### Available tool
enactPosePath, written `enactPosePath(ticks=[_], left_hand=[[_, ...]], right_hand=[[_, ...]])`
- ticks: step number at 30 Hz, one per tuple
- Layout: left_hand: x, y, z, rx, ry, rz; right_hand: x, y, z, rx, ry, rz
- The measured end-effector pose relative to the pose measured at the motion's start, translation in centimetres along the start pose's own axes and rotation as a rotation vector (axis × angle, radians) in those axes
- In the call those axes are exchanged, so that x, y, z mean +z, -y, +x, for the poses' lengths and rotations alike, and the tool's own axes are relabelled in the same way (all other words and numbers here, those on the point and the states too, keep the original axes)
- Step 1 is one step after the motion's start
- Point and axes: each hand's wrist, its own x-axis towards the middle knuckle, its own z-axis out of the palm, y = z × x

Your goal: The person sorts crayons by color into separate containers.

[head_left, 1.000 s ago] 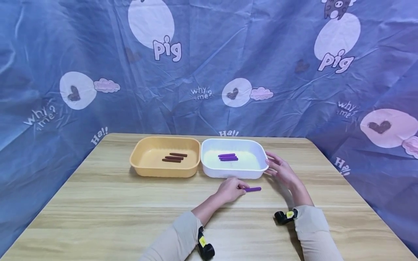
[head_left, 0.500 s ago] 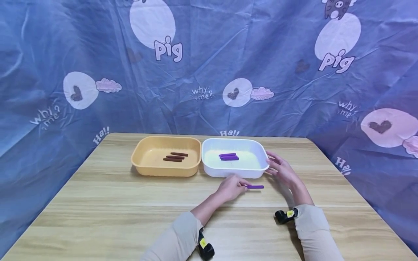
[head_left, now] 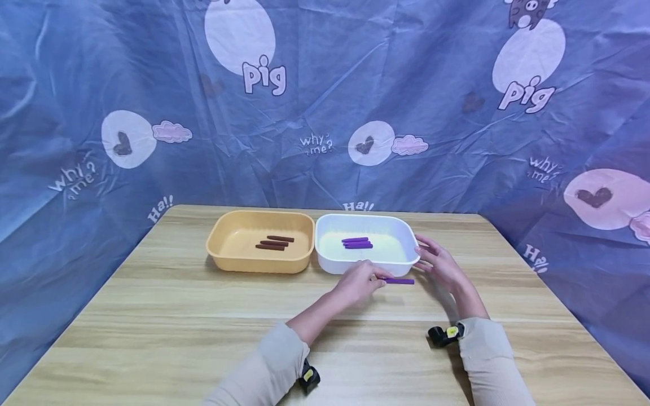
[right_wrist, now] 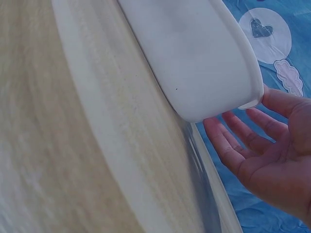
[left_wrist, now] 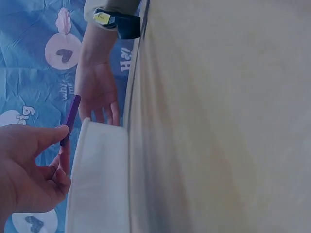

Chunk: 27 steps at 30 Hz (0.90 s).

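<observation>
My left hand (head_left: 357, 282) pinches a purple crayon (head_left: 402, 281) by one end, just before the front wall of a white plastic basin (head_left: 332, 265). In the left wrist view, thumb and finger hold the crayon (left_wrist: 72, 115) slanted, level with the basin's rim. Several purple crayons (head_left: 358, 244) lie together inside the basin. At its right end is my right hand (head_left: 439, 267). The right wrist view shows that hand (right_wrist: 274, 153) with fingers loosely spread, its thumb at the rim and fingertips against the outer wall.
Against the white basin's left side stands a yellow basin (head_left: 223, 263) holding three brown crayons (head_left: 274, 243). Both rest toward the back of a wooden table (head_left: 203, 332). A blue printed cloth (head_left: 325, 101) hangs behind it.
My left hand has raised the purple crayon off the table and moved it forward toward the white basin. The right hand has stayed at the basin's end.
</observation>
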Motion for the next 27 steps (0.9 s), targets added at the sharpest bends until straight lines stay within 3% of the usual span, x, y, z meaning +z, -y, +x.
enactPosePath(ticks=[4, 9, 15, 22, 27], left_hand=[[-0.9, -0.1, 0.4, 0.022, -0.01, 0.034], [-2.2, -0.1, 1.1, 0.002, -0.03, 0.0], [-3.6, 0.9, 2.2, -0.017, -0.072, -0.019], [-4.4, 3.1, 4.2, -0.103, -0.105, -0.107], [-4.2, 4.7, 5.5, -0.225, -0.063, -0.14]], right_hand=[[-0.1, -0.1, 0.0, 0.002, 0.001, 0.008], [-0.1, -0.2, 0.0, 0.003, 0.0, 0.01], [-0.1, -0.1, 0.1, 0.007, -0.005, 0.015], [-0.1, 0.1, 0.0, 0.015, -0.013, -0.006], [0.0, 0.0, 0.0, 0.01, -0.013, -0.019]])
